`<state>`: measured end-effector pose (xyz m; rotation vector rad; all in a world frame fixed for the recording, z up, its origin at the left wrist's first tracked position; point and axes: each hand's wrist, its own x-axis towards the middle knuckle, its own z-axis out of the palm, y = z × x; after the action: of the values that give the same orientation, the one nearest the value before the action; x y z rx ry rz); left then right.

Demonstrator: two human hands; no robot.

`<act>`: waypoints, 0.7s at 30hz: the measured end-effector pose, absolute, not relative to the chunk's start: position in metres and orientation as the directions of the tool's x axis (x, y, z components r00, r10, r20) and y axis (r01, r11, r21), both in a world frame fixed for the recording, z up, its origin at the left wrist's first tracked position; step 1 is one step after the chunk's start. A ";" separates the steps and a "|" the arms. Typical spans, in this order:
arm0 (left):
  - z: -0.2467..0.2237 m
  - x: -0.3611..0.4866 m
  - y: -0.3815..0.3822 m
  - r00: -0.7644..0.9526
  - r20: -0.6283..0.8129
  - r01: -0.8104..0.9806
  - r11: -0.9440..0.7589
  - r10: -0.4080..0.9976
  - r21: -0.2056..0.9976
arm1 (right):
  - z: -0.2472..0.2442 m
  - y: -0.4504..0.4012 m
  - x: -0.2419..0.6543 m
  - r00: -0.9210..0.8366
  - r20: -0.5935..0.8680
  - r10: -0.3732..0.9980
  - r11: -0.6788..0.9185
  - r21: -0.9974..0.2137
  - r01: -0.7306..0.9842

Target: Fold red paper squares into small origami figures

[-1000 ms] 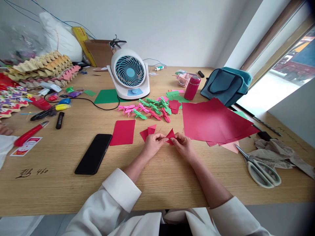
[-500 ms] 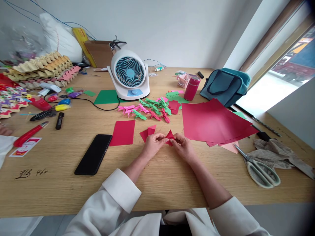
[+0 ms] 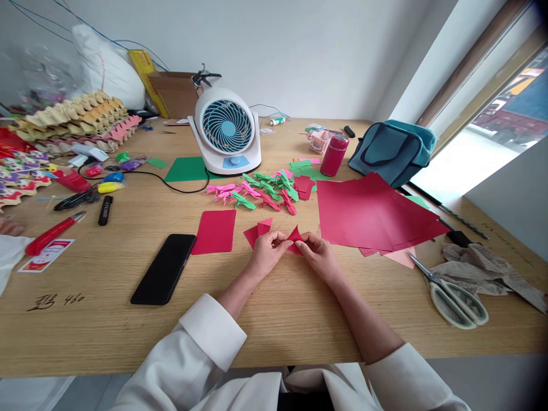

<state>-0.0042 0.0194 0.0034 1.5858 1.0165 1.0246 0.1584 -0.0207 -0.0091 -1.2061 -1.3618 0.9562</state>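
A small folded piece of red paper (image 3: 294, 234) is pinched between my two hands just above the table, its pointed tip facing up. My left hand (image 3: 269, 253) is closed on its left side, thumb and fingertips together. On the right side my right hand (image 3: 317, 255) grips it the same way. The paper's lower part is partly covered by my fingers. Beside my left hand lie red paper scraps (image 3: 258, 230), and farther left a red paper rectangle (image 3: 214, 231). Several folded pink, green and red paper figures (image 3: 265, 188) lie beyond my hands.
A black phone (image 3: 163, 268) lies left, scissors (image 3: 451, 297) right. Large red sheets (image 3: 372, 214) spread at the right, near a red flask (image 3: 334, 155) and a teal bag (image 3: 391, 151). A fan (image 3: 226, 134) stands at the back. Another person's hand (image 3: 11, 226) shows at the left edge.
Both hands stay in nearly the same place on the folded red paper. Its upright tip leans slightly differently. The whole view has shifted a little.
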 end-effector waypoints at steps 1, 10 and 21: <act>0.003 -0.004 0.020 0.298 0.147 0.141 -0.195 0.943 0.971 | -0.008 -0.021 0.158 0.050 0.179 0.983 0.171 -0.975 0.139; -0.006 -0.005 0.024 0.349 0.130 0.095 -0.173 0.928 0.980 | -0.008 -0.022 0.160 0.053 0.227 0.972 0.216 -0.962 0.165; 0.003 -0.005 0.020 0.308 0.151 0.114 -0.194 0.939 0.974 | -0.010 -0.020 0.158 0.067 0.204 0.977 0.192 -0.970 0.147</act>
<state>-0.0046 0.0202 0.0029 1.5716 0.9913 1.0316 0.1583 -0.0204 -0.0103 -1.1962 -1.3374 0.9321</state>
